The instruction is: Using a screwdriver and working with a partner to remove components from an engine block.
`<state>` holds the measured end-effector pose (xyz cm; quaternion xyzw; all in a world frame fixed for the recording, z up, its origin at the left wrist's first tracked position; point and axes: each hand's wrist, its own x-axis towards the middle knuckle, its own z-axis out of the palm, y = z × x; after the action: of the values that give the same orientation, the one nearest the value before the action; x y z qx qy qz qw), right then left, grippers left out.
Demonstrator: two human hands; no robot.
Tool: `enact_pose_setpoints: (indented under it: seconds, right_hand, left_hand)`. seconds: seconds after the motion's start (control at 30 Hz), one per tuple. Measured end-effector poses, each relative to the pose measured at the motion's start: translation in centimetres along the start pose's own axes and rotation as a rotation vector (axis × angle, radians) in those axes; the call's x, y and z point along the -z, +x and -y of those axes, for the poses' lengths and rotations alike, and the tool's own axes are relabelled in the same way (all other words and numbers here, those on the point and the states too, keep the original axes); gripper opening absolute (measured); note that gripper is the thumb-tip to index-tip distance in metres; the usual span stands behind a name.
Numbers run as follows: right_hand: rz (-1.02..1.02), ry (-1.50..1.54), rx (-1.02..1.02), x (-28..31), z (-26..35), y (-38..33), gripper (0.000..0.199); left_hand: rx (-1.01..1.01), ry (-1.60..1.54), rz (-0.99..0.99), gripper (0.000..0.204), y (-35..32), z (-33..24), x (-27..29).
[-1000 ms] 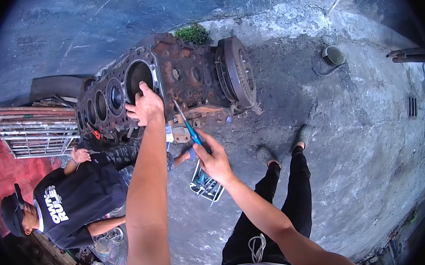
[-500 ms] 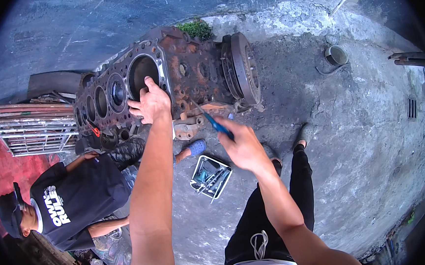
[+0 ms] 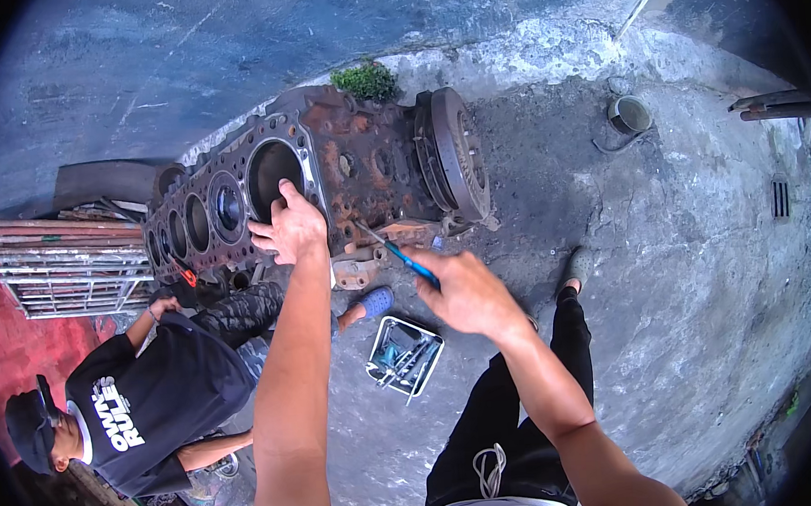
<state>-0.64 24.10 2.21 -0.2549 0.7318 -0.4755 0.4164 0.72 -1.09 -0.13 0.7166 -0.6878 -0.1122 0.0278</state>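
Observation:
A large rusty engine block (image 3: 370,147) with a row of round cylinder bores lies on its side before me. My left hand (image 3: 291,225) rests on its flat face at the rim of the nearest bore (image 3: 272,164), fingers spread, one finger reaching over the opening. In my right hand (image 3: 469,291) is a screwdriver (image 3: 413,264) with a blue handle, gripped with the fingers wrapped round it. Its thin shaft points up and left to the lower edge of the block's rusty end; whether the tip touches is too small to tell. A thick round pulley (image 3: 455,155) sits at the block's right end.
A white-rimmed tray of tools (image 3: 405,356) stands on the concrete floor below the block. At the left, a co-worker (image 3: 157,393) in a black shirt and cap sits close to the block. Metal frames (image 3: 68,262) are stacked behind; a can (image 3: 629,115) stands at the far right.
The whole view has shifted, so the block appears lower. My left hand stays at the bore, and the screwdriver stays near the block's lower edge. The co-worker's raised hand has moved slightly.

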Motion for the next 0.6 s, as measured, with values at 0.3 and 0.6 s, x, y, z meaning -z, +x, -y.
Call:
enact_pose_setpoints:
  seconds: [0.3, 0.6]
  right_hand:
    - [-0.115, 0.949, -0.305, -9.8, -1.7, 1.1, 0.049]
    - [-0.026, 0.271, -0.264, -3.8, 1.8, 1.4, 0.041]
  left_hand:
    - [0.004, 0.016, 0.025, 0.072, -0.4, -0.2, -0.2]
    - [-0.013, -0.017, 0.045, 0.075, -0.9, -0.5, 0.2]
